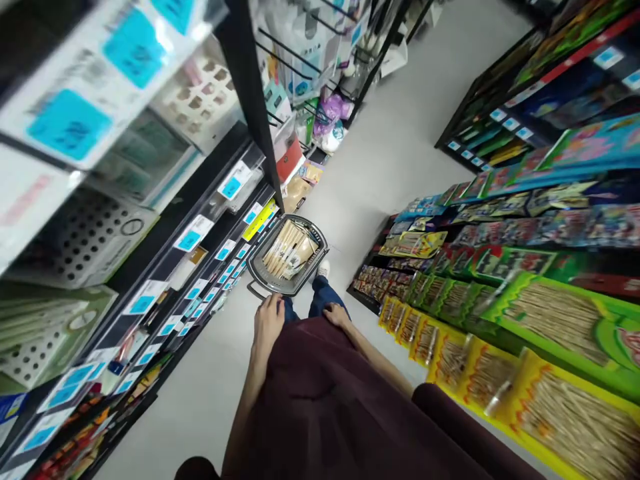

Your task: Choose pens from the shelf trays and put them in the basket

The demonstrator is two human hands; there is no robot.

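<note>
A dark shopping basket (313, 279) stands low in front of my legs, holding pale wooden sticks (285, 250) and flat clear packages. My left hand (269, 323) hangs beside my left thigh, its fingers bent downward close to the basket's handle (255, 289). Hand and handle overlap in view, and I cannot tell whether they touch. Against my right thigh lies my right hand (337, 315), fingers loosely curled with nothing seen in them. Dark maroon clothing (340, 400) covers my front and hides part of both forearms.
Shelving with blue price labels (143, 303) and perforated plastic baskets (107, 230) runs along my left. On my right hang rows of snack packets (545, 323), yellow and green ones nearest. Grey floor (367, 173) leads ahead between the shelves, past another rack (505, 113).
</note>
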